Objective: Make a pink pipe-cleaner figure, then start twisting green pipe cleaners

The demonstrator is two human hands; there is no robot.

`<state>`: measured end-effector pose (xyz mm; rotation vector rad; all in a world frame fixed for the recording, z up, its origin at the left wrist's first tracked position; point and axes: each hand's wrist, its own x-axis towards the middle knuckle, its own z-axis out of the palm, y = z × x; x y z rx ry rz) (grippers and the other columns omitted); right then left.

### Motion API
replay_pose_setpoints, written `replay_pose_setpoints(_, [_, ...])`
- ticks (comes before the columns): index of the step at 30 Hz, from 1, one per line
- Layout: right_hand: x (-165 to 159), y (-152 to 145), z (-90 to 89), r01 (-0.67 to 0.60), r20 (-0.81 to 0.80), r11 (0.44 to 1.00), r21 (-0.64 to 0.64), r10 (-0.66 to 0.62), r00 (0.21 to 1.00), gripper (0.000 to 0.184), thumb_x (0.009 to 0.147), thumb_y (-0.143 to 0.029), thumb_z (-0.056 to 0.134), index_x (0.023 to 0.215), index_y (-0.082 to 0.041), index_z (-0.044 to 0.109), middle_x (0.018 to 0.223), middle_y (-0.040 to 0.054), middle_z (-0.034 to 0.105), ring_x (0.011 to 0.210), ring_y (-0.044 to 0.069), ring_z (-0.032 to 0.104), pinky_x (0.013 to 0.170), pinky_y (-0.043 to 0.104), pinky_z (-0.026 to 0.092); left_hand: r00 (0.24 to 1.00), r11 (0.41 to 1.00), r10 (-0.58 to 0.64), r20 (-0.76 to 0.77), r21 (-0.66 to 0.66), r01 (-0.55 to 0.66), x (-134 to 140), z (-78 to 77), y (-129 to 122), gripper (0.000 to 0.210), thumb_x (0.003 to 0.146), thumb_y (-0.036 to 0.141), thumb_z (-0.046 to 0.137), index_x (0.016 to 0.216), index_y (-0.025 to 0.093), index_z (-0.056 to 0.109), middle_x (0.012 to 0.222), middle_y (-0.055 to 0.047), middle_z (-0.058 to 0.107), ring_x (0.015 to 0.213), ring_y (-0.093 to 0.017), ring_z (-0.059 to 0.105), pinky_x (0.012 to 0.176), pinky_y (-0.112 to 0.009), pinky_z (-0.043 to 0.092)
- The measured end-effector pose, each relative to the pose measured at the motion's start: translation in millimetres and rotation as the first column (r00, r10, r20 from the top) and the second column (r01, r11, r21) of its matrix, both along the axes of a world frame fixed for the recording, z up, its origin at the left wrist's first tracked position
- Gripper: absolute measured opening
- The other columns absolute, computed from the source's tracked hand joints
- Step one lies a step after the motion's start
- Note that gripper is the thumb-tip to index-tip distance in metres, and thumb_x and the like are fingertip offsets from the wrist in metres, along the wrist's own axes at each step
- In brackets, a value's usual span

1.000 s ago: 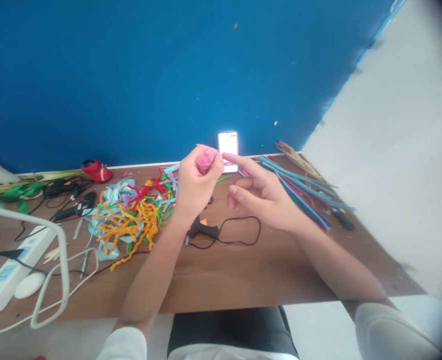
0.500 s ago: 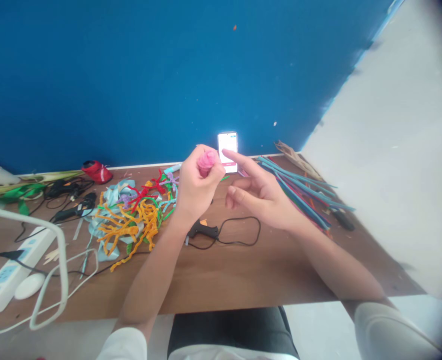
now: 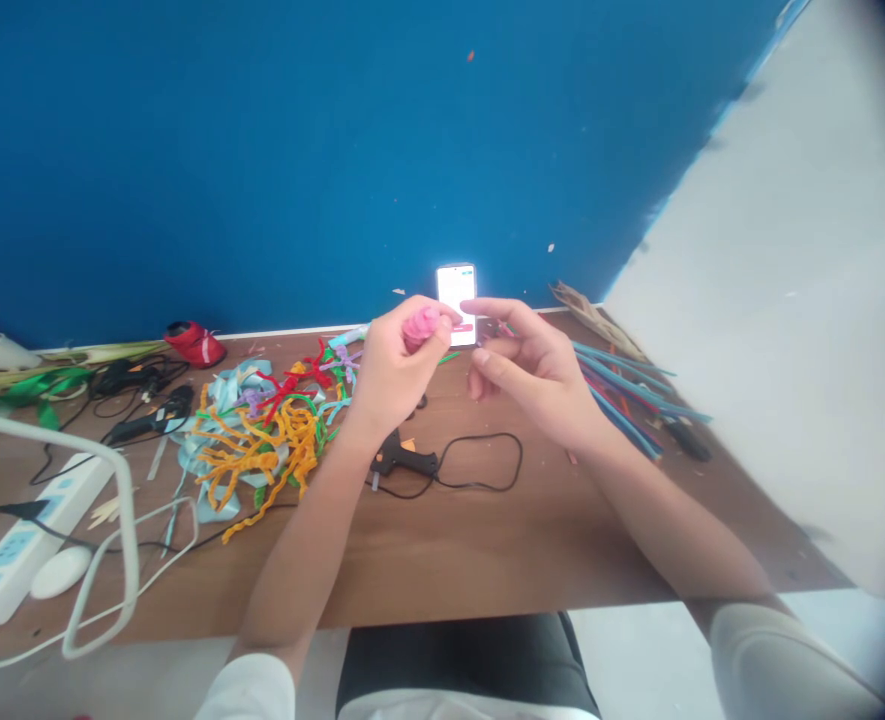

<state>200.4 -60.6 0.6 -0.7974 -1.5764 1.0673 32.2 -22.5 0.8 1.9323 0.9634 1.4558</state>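
Note:
My left hand [image 3: 389, 385] is closed around a pink fuzzy pipe-cleaner bundle [image 3: 421, 326], whose rounded, coiled top shows between thumb and fingers. The rest of it is hidden in the palm. To the right, my right hand [image 3: 536, 372] is raised with index finger and thumb apart, and nothing shows between them. Its index fingertip overlaps the lit screen of a phone [image 3: 454, 287] propped against the wall behind; whether it touches cannot be told. Below the hands, a black glue gun [image 3: 410, 460] lies on the table with its cord looped to the right.
Tangled orange pipe cleaners [image 3: 288, 440] and light blue ribbon [image 3: 221, 505] lie at left. Straight blue pipe cleaners [image 3: 629, 365] lie at right. A white power strip [image 3: 18, 550] and a white bent frame [image 3: 125, 510] stand near the left edge. A blue wall [image 3: 299, 170] rises behind the table.
My right hand has shifted a little to the right. My left hand has turned slightly, tilting the pink pipe-cleaner bundle. Things on the table have stayed put.

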Motion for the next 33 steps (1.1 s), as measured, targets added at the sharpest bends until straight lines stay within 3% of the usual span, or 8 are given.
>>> replay_pose_setpoints(6, [1.1, 0.7, 1.0, 0.015, -0.009, 1.0, 0.001, -0.015, 1.0, 0.037, 0.092, -0.023, 0.061, 0.128, -0.018, 0.054, 0.064, -0.005, 0.067, 0.058, 0.01, 0.061, 0.059, 0.025, 0.05, 0.996, 0.998, -0.04, -0.085, -0.045, 0.036, -1.1, 0.2, -0.6, 0.009, 0.088, 0.022, 0.062, 0.08, 0.018, 0.065, 0.07, 0.001, 0.062, 0.061, -0.01, 0.051, 0.056, -0.024, 0.04])
replay_pose_setpoints(11, [0.7, 1.4, 1.6, 0.034, -0.023, 0.999, 0.003, -0.033, 0.999, 0.033, 0.092, -0.023, 0.061, 0.125, -0.019, 0.057, 0.064, -0.0054, 0.066, 0.058, 0.01, 0.061, 0.059, 0.026, 0.049, 0.985, 0.993, -0.077, -0.155, -0.104, 0.061, -2.3, -0.7, -1.6, 0.017, 0.089, 0.013, 0.053, 0.095, 0.018, 0.068, 0.083, -0.001, 0.069, 0.077, -0.013, 0.064, 0.072, -0.026, 0.048])
replay_pose_setpoints(14, [0.8, 0.8, 2.3, 0.044, -0.034, 0.999, -0.007, -0.044, 0.998, 0.032, 0.092, -0.023, 0.062, 0.124, -0.02, 0.058, 0.065, -0.0051, 0.067, 0.059, 0.01, 0.061, 0.059, 0.026, 0.048, 0.984, 0.993, -0.091, -0.152, -0.09, 0.078, -2.9, 1.3, -2.8, 0.016, 0.091, 0.016, 0.054, 0.097, 0.018, 0.068, 0.086, -0.001, 0.07, 0.08, -0.014, 0.064, 0.074, -0.027, 0.047])
replay_pose_setpoints(17, [1.9, 1.1, 2.0, 0.044, -0.059, 0.998, -0.036, -0.046, 0.997, 0.032, 0.092, -0.023, 0.063, 0.124, -0.02, 0.06, 0.064, -0.0045, 0.067, 0.058, 0.01, 0.061, 0.058, 0.025, 0.047, 0.986, 0.996, -0.071, -0.151, -0.059, 0.063, -2.4, 4.1, -4.3, 0.011, 0.091, 0.021, 0.059, 0.095, 0.019, 0.069, 0.086, 0.0, 0.07, 0.077, -0.012, 0.062, 0.07, -0.025, 0.046])
replay_pose_setpoints(26, [5.9, 6.9, 2.6, -0.14, -0.281, 0.958, -0.25, 0.067, 0.957, 0.034, 0.086, -0.02, 0.062, 0.119, -0.017, 0.071, 0.053, -0.0045, 0.065, 0.045, 0.009, 0.054, 0.047, 0.022, 0.04, 0.994, 0.994, 0.09, -0.057, 0.059, -0.087, 2.5, -0.4, -7.0, 0.015, 0.086, 0.033, 0.072, 0.091, 0.02, 0.066, 0.079, 0.002, 0.068, 0.06, -0.008, 0.053, 0.058, -0.023, 0.042])
replay_pose_setpoints(29, [7.0, 7.4, 4.9, -0.2, -0.319, 0.937, -0.286, 0.103, 0.942, 0.034, 0.084, -0.018, 0.061, 0.116, -0.016, 0.074, 0.049, -0.0046, 0.062, 0.042, 0.009, 0.051, 0.046, 0.023, 0.038, 0.986, 0.974, 0.153, -0.072, 0.18, -0.138, 2.4, -1.3, -7.7, 0.011, 0.086, 0.028, 0.072, 0.091, 0.02, 0.066, 0.08, 0.002, 0.069, 0.067, -0.01, 0.059, 0.064, -0.024, 0.046])
replay_pose_setpoints(33, [7.9, 7.0, 6.2, -0.222, -0.349, 0.932, -0.285, 0.115, 0.93, 0.035, 0.084, -0.018, 0.059, 0.114, -0.015, 0.076, 0.047, -0.0039, 0.06, 0.043, 0.01, 0.049, 0.046, 0.024, 0.036, 0.98, 0.945, 0.153, -0.124, 0.309, -0.109, 0.8, 1.1, -7.5, 0.004, 0.087, 0.02, 0.069, 0.091, 0.019, 0.068, 0.088, 0.001, 0.072, 0.081, -0.012, 0.065, 0.075, -0.025, 0.05])
